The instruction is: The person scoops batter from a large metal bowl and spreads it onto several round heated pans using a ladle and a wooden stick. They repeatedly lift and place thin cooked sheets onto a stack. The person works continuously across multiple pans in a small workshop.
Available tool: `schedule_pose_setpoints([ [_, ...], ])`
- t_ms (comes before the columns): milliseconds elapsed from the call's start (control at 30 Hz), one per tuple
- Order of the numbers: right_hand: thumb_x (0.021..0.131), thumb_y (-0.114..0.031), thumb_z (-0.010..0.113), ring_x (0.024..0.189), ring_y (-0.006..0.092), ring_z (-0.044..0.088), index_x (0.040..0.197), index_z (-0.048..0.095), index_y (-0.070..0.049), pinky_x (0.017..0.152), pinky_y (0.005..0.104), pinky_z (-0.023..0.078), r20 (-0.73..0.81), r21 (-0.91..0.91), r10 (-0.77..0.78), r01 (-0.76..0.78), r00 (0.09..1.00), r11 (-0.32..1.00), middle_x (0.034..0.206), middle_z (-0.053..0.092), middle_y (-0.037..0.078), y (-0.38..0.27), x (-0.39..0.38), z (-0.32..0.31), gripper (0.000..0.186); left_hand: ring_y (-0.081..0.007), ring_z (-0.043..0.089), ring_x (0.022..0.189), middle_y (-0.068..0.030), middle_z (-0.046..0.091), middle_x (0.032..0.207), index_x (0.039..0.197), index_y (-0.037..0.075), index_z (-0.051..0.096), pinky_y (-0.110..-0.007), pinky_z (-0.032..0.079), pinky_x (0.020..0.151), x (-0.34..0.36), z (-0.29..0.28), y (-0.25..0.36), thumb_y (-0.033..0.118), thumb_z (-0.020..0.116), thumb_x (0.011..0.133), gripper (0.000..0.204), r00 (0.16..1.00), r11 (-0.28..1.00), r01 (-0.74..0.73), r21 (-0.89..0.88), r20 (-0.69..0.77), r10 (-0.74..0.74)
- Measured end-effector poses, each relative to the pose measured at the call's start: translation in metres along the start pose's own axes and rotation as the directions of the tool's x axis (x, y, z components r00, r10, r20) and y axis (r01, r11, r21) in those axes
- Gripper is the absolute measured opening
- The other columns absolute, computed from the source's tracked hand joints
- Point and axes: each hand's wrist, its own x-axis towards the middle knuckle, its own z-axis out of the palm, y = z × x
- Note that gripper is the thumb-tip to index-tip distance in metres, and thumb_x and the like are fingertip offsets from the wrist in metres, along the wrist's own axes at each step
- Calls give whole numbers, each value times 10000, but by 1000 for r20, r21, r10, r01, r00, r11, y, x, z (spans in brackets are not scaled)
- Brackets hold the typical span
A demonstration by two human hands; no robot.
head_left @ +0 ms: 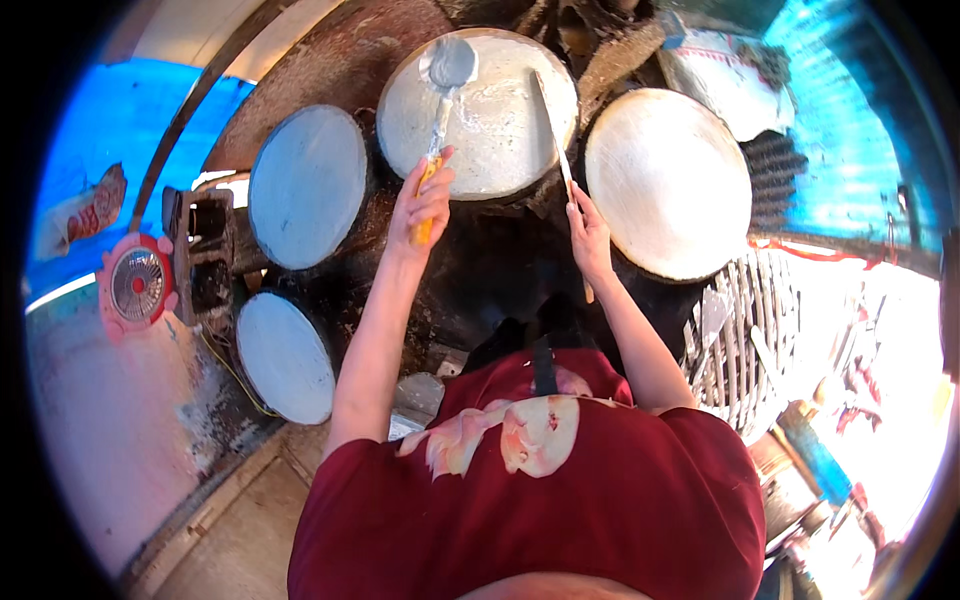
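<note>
My left hand (425,205) is closed around the yellow handle of a ladle (452,64). Its round bowl, coated in white batter, is over the far left part of the middle round griddle (500,150). White streaks mark that griddle's pale surface. In my right hand (588,232) is a long, thin spatula (553,125). Its narrow blade slants up along the same griddle's right side, and its wooden end sticks out below my hand. Whether the blade touches the surface, I cannot tell.
Other pale round griddles lie to the right (668,185), left (307,187) and lower left (285,357). A red fan (137,285) stands far left beside a hollow block (210,225). A slatted basket (745,335) is at the right, near a blue tarp (845,150).
</note>
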Motion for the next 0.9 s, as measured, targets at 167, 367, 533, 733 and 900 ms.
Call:
schedule_pose_setpoints([
  [167, 1053, -182, 585, 955, 91, 621, 1464, 559, -104, 930, 264, 497, 211, -102, -178, 202, 961, 974, 1206, 725, 66, -6, 11, 27, 419, -73, 348, 420, -46, 372, 763, 1508, -23, 345, -211, 361, 329, -62, -8, -35, 272, 361, 1132, 478, 967, 992, -122, 26, 226, 113],
  [367, 1076, -273, 514, 684, 164, 623, 1496, 523, -153, 635, 292, 513, 484, 60, -1, -31, 875, 998, 914, 697, 121, -6, 19, 16, 437, -60, 360, 417, -45, 378, 750, 1514, 16, 323, -196, 362, 325, -155, -21, -80, 294, 371, 1130, 476, 941, 944, -330, 12, 84, 328],
  [533, 1085, -435, 436, 434, 99, 443, 1513, 422, -128, 396, 234, 386, 746, 243, 59, -353, 663, 903, 694, 605, 72, -46, -5, 4, 527, -58, 374, 418, -43, 402, 758, 1496, 34, 316, -186, 366, 327, -267, -67, -138, 322, 366, 1130, 468, 873, 879, -477, 2, 121, 473],
  [733, 1086, -449, 406, 372, 97, 432, 1253, 504, -90, 347, 227, 366, 844, 104, 51, -256, 534, 961, 660, 581, 45, -49, -80, 11, 408, -41, 342, 413, -13, 395, 750, 1462, 55, 351, -175, 335, 316, -402, -117, -232, 338, 351, 1132, 434, 731, 729, -682, 52, 27, 682],
  [900, 1092, -383, 435, 427, 143, 488, 1372, 499, -40, 385, 255, 405, 930, -161, 214, -191, 300, 968, 739, 652, 114, -43, -198, 37, 448, -13, 356, 471, 20, 413, 766, 1431, 31, 409, -156, 356, 359, -498, -196, -321, 324, 398, 1123, 426, 480, 482, -876, 20, 131, 867],
])
